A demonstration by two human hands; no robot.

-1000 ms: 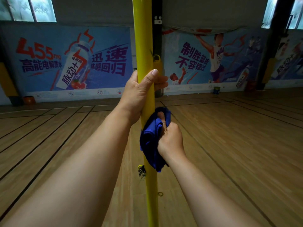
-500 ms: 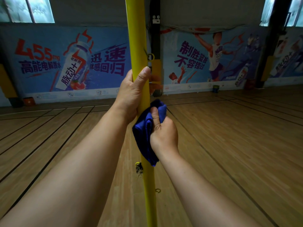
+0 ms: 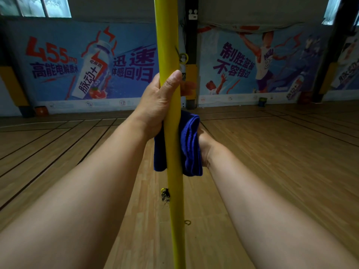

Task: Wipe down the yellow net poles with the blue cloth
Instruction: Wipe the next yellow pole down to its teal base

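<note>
We see left hand (image 3: 157,101) gripping yellow pole (image 3: 172,148); right hand (image 3: 204,144) holds blue cloth (image 3: 191,144) wrapped behind pole, just below.

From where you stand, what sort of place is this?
Most likely an indoor sports hall: a wooden plank floor with dark court lines, a tall yellow net pole, and a blue wall banner showing a basketball player.

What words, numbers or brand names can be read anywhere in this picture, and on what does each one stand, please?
"455mg", "高能电解质水", "迅速体感回归": left wall banner.
"脉动+": bottle drawn on that banner.
"制胜篮板 不容错过": right wall banner.
Jersey lettering on the drawn player and the small logos along both banners' lower edges: too blurred to read.
Yellow pole and blue cloth: no text.
</note>
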